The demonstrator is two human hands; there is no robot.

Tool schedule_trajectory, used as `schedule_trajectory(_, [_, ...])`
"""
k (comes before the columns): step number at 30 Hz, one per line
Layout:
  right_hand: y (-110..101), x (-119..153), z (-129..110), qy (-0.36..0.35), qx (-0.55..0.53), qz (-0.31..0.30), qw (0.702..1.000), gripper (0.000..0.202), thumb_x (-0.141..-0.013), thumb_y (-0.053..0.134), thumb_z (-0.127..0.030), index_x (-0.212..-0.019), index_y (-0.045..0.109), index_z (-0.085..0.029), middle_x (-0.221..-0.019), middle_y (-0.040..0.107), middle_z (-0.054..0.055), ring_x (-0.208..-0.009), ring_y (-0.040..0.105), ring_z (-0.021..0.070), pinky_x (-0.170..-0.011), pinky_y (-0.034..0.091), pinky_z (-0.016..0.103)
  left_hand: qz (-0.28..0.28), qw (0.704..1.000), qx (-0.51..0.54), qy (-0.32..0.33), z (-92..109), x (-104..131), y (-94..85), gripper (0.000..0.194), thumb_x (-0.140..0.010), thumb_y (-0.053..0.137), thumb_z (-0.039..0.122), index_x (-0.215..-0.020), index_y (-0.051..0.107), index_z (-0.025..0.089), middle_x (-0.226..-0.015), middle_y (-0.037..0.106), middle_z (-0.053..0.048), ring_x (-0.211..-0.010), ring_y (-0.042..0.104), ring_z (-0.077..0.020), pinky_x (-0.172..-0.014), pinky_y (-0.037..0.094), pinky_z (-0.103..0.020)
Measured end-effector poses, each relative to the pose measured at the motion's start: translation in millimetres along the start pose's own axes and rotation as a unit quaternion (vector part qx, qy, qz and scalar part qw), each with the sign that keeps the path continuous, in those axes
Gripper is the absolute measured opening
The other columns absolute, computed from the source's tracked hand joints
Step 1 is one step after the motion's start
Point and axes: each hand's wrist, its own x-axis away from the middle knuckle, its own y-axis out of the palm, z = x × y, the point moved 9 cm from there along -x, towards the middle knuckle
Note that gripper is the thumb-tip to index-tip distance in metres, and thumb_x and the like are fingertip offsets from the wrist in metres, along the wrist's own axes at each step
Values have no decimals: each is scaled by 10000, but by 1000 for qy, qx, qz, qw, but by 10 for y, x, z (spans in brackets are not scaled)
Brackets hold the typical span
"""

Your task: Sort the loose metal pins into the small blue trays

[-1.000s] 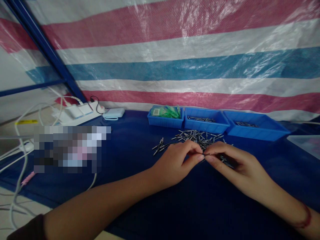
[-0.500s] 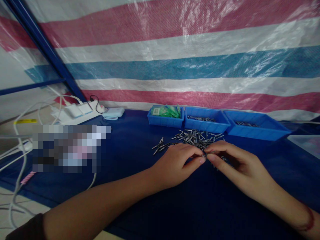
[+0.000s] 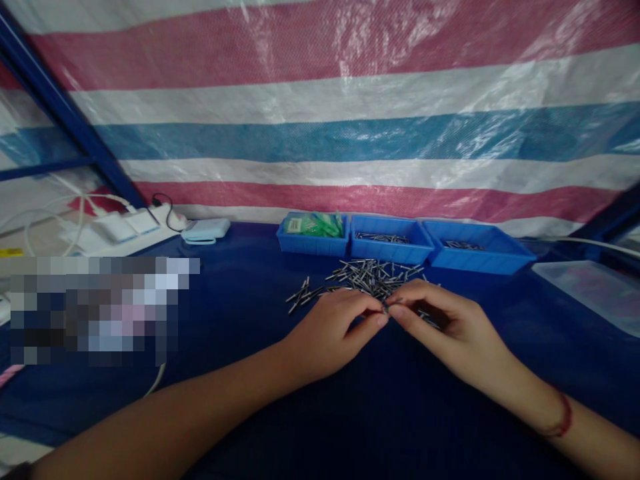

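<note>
My left hand (image 3: 337, 327) and my right hand (image 3: 445, 327) meet fingertip to fingertip just in front of a loose pile of thin metal rods (image 3: 367, 273). Thumb and forefinger are pinched together on each hand. Between the two pinches shows a bit of a thin metal rod (image 3: 386, 309); the fingers hide most of it. The rods in the pile have dark and silvery lengths, and they lie crisscross on the dark blue tabletop (image 3: 240, 293). A few rods (image 3: 299, 297) lie apart at the pile's left side.
Behind the pile stand three blue bins: one with green packets (image 3: 315, 248), a middle one (image 3: 395, 252) and a right one (image 3: 485, 261) with rods. Left are a light blue case (image 3: 205, 231), a white power strip (image 3: 135, 230) and a blurred-out patch. A translucent sheet or lid (image 3: 590, 287) lies right.
The view has turned slightly right, so bins, pile and hands appear further left. More of the translucent piece shows at the right. Both hands keep their pinch at the same place by the pile.
</note>
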Motion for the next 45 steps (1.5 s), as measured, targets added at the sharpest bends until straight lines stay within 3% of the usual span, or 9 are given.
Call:
schedule_trajectory(12, [11, 11, -1, 4, -12, -11, 1000, 80, -850, 561, -271, -869, 629, -233, -817, 671, 17, -755, 630, 155, -636, 507, 268, 24, 999, 42, -8, 12, -7, -51, 125, -892, 499, 260, -928, 585, 177, -851, 649, -10, -765, 591, -126, -725, 444, -242])
schedule_trajectory(20, [16, 16, 54, 19, -2, -18, 1000, 100, -858, 543, -278, -886, 624, -226, -806, 663, 20, -730, 622, 153, -607, 499, 265, 76, 997, 31, -5, -7, 17, -131, 63, -857, 544, 222, -898, 564, 178, -826, 600, -1, -780, 569, -125, -725, 435, -243])
schedule_trajectory(27, [77, -3, -38, -44, 18, -55, 997, 79, -860, 536, -212, -864, 615, -221, -822, 645, 21, -763, 609, 145, -669, 488, 264, 84, 996, 17, 6, 33, 27, -174, 70, -858, 549, 246, -885, 534, 183, -860, 607, -14, -815, 576, -142, -759, 450, -275])
schedule_trajectory(29, [-14, -45, -4, -50, 55, -44, 996, 95, -868, 525, -226, -854, 619, -225, -830, 651, 25, -774, 610, 158, -683, 483, 280, 92, 996, 14, -10, -6, 36, -178, 130, -855, 551, 266, -951, 511, 188, -878, 612, -17, -828, 586, -150, -769, 455, -290])
schedule_trajectory(32, [-389, -134, 121, -58, 172, 46, 982, 123, -870, 515, -279, -818, 610, -220, -839, 657, 48, -792, 608, 199, -721, 465, 337, 98, 995, -5, -20, -51, 38, -189, 238, -854, 550, 276, -1060, 474, 185, -917, 616, -29, -858, 596, -159, -798, 456, -309])
schedule_trajectory(35, [-848, -181, 400, -5, 316, 140, 938, 199, -881, 475, -343, -838, 612, -206, -827, 648, 101, -770, 597, 244, -694, 443, 380, 73, 994, -84, 4, -21, 4, -214, 252, -867, 519, 262, -1103, 485, 180, -958, 623, -46, -897, 586, -179, -821, 443, -338])
schedule_trajectory(38, [-1129, -159, 700, 55, 451, 172, 874, 293, -901, 399, -374, -801, 621, -210, -779, 618, 112, -811, 567, 298, -704, 411, 439, 6, 969, -244, 26, -9, -38, -266, 261, -875, 469, 214, -1129, 522, 189, -1024, 622, -57, -947, 560, -223, -829, 415, -385])
schedule_trajectory(42, [-1200, -100, 883, 67, 467, 188, 861, 247, -856, 479, -414, -842, 634, -223, -848, 618, 100, -929, 525, 340, -745, 391, 498, -55, 912, -403, -59, -255, -29, -503, 287, -864, 441, 197, -1114, 578, 164, -1031, 609, -96, -917, 569, -258, -755, 429, -376])
schedule_trajectory(45, [-1137, -107, 800, 36, 447, 196, 872, 224, -852, 500, -409, -894, 631, -231, -890, 622, 94, -957, 522, 337, -791, 384, 528, -84, 901, -408, -122, -445, 27, -595, 403, -872, 457, 446, -1122, 589, 159, -1064, 598, -117, -902, 583, -278, -717, 454, -363])
